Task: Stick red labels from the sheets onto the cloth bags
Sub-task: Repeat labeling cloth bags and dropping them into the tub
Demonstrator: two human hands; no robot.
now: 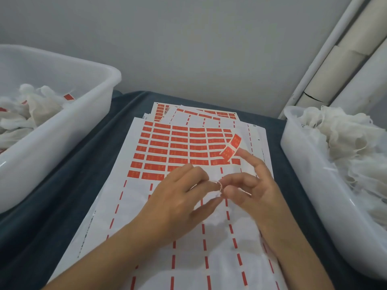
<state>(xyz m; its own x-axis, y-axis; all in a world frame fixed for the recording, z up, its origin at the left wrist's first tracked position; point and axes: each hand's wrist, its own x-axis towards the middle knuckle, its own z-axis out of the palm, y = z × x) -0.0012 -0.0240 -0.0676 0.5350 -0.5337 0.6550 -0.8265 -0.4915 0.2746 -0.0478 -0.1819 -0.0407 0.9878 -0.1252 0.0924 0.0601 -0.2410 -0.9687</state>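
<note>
A sheet of red labels (178, 151) lies on the table in front of me, its lower rows peeled bare. Above the sheet, my left hand (180, 197) and my right hand (249, 189) meet fingertip to fingertip. Together they pinch a thin white string loop (219, 187) of a sheer white cloth bag, which is hard to make out against the white paper. My right index finger points up and away, and a peeled red label (230, 149) folded in two halves sticks to its tip.
A white bin (100, 95) on the left holds cloth bags with red labels on them. A white bin (297, 155) on the right holds a heap of plain cloth bags (343, 139). More label sheets (196, 114) lie fanned behind. Dark blue cloth covers the table.
</note>
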